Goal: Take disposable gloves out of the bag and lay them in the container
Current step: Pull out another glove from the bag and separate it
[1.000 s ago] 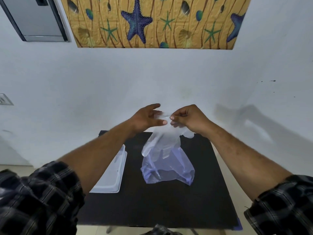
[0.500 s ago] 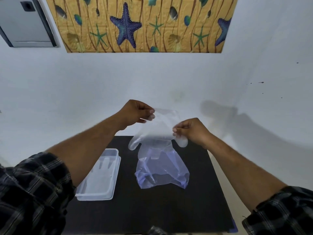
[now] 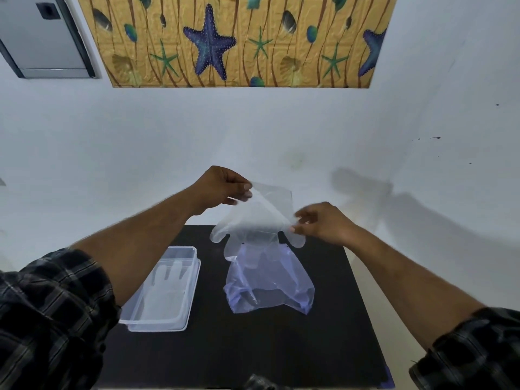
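Note:
A clear disposable glove (image 3: 259,218) hangs in the air above the table, fingers pointing down. My left hand (image 3: 222,188) pinches its upper left corner, and my right hand (image 3: 323,222) pinches its right edge lower down. Below the glove a thin bluish plastic bag (image 3: 270,282) lies on the black table (image 3: 281,347). A clear rectangular container (image 3: 166,291) sits to the left of the bag, with a glove (image 3: 168,282) lying flat inside it.
A white wall (image 3: 112,164) rises right behind the table. A starfish-patterned panel (image 3: 239,40) and a grey box (image 3: 42,35) hang high on it. The table's right edge drops to a pale floor (image 3: 399,327). Dark checked sleeves cover both my upper arms.
My hands have moved apart, spreading the glove wide. The left hand rose, the right hand dropped and shifted right. The view tilted down, showing more of the container.

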